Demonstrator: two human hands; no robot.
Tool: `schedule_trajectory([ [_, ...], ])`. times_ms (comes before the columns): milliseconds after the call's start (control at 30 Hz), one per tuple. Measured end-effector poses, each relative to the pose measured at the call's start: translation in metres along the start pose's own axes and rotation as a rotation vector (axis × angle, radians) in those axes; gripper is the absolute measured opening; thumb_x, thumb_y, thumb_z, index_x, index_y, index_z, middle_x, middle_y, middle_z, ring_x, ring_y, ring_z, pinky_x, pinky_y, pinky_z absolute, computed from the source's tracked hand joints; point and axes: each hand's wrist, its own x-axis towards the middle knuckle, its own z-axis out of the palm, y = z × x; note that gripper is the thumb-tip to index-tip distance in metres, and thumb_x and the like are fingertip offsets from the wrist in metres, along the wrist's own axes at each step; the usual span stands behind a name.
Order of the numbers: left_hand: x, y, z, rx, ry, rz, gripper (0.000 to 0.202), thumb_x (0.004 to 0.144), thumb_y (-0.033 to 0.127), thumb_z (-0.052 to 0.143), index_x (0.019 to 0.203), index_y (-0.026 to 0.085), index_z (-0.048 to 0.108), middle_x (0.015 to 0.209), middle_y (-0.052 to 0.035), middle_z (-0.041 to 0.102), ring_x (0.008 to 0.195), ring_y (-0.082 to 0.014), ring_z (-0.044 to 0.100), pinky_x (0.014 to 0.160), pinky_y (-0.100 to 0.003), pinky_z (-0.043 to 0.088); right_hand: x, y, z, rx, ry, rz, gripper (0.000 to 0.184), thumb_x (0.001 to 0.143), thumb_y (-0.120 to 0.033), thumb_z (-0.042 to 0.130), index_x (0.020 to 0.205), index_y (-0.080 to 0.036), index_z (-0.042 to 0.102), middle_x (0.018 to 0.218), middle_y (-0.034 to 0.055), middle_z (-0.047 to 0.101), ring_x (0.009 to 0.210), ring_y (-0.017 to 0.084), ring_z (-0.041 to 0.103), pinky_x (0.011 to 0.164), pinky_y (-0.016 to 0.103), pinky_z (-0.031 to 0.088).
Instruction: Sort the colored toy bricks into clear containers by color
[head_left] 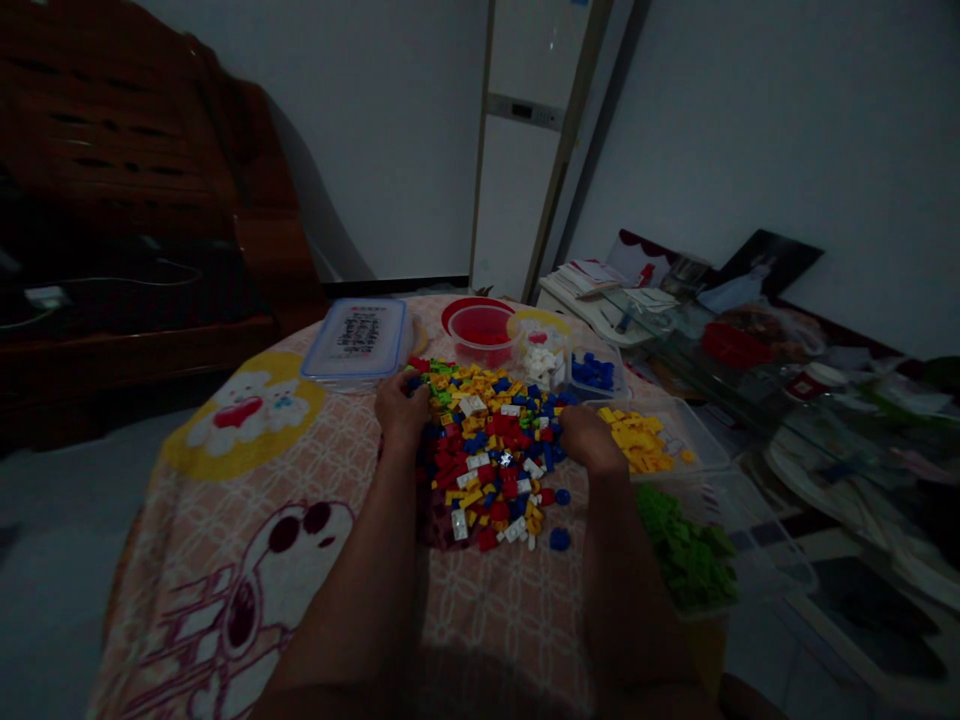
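Observation:
A mixed pile of toy building bricks (480, 445) in red, yellow, blue, white and green lies on the patterned tablecloth (495, 610). At its left edge is my left hand (403, 408), its fingers curled together by a dark piece too small to name. My right hand (592, 438) is closed at the pile's right edge, with its fingertips turned away; what it grips, if anything, is hidden. Just beyond that hand stands a clear tray of yellow bricks (639, 440). Green bricks (686, 550) fill another clear container beside my right forearm.
Behind the pile are a blue-rimmed lidded box (356, 340), a round clear tub (484, 335), white bricks (544, 365) and a container of blue bricks (592, 370). A cluttered glass table (675, 330) adjoins on the right. A wooden bench (142, 200) stands at left.

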Motion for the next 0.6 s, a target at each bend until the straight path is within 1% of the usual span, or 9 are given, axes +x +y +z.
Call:
schedule_trajectory([
  [167, 0.000, -0.002, 0.001, 0.005, -0.002, -0.018, 0.031, 0.074, 0.024, 0.065, 0.103, 0.019, 0.075, 0.093, -0.0048, 0.068, 0.090, -0.0213, 0.062, 0.092, -0.036, 0.050, 0.012, 0.004, 0.009, 0.115, 0.098, -0.095, 0.030, 0.082, -0.005, 0.057, 0.106, -0.012, 0.073, 0.113, 0.0160, 0.072, 0.109, 0.022, 0.064, 0.092, 0.027, 0.042],
  [300, 0.001, -0.003, 0.002, 0.004, -0.012, -0.017, 0.033, 0.074, 0.024, 0.065, 0.105, 0.019, 0.074, 0.092, -0.0047, 0.068, 0.091, -0.0215, 0.062, 0.093, -0.036, 0.050, 0.025, 0.011, 0.019, 0.249, 0.120, -0.104, 0.031, 0.077, -0.003, 0.055, 0.099, -0.012, 0.074, 0.104, 0.0115, 0.073, 0.100, 0.019, 0.064, 0.087, 0.026, 0.044],
  [400, 0.001, -0.003, 0.002, 0.008, -0.007, -0.016, 0.033, 0.073, 0.025, 0.065, 0.105, 0.019, 0.075, 0.092, -0.0046, 0.068, 0.091, -0.0215, 0.062, 0.093, -0.036, 0.050, 0.028, 0.015, 0.024, 0.285, 0.123, -0.156, 0.035, 0.074, -0.003, 0.055, 0.101, -0.013, 0.075, 0.107, 0.0105, 0.073, 0.101, 0.019, 0.063, 0.089, 0.026, 0.043],
  [500, 0.001, -0.003, 0.002, 0.004, -0.005, -0.013, 0.033, 0.073, 0.025, 0.064, 0.104, 0.019, 0.074, 0.092, -0.0044, 0.068, 0.090, -0.0212, 0.061, 0.093, -0.036, 0.050, 0.027, 0.017, 0.026, 0.263, 0.146, -0.169, 0.037, 0.074, -0.003, 0.055, 0.103, -0.014, 0.075, 0.110, 0.0100, 0.072, 0.105, 0.019, 0.062, 0.091, 0.026, 0.042],
  [600, 0.001, -0.003, 0.002, 0.004, -0.010, -0.014, 0.033, 0.074, 0.025, 0.064, 0.104, 0.019, 0.074, 0.093, -0.0043, 0.068, 0.090, -0.0207, 0.062, 0.093, -0.035, 0.050, 0.027, 0.018, 0.026, 0.268, 0.138, -0.123, 0.028, 0.074, -0.005, 0.059, 0.096, -0.014, 0.073, 0.100, 0.0081, 0.072, 0.093, 0.017, 0.062, 0.081, 0.025, 0.043],
])
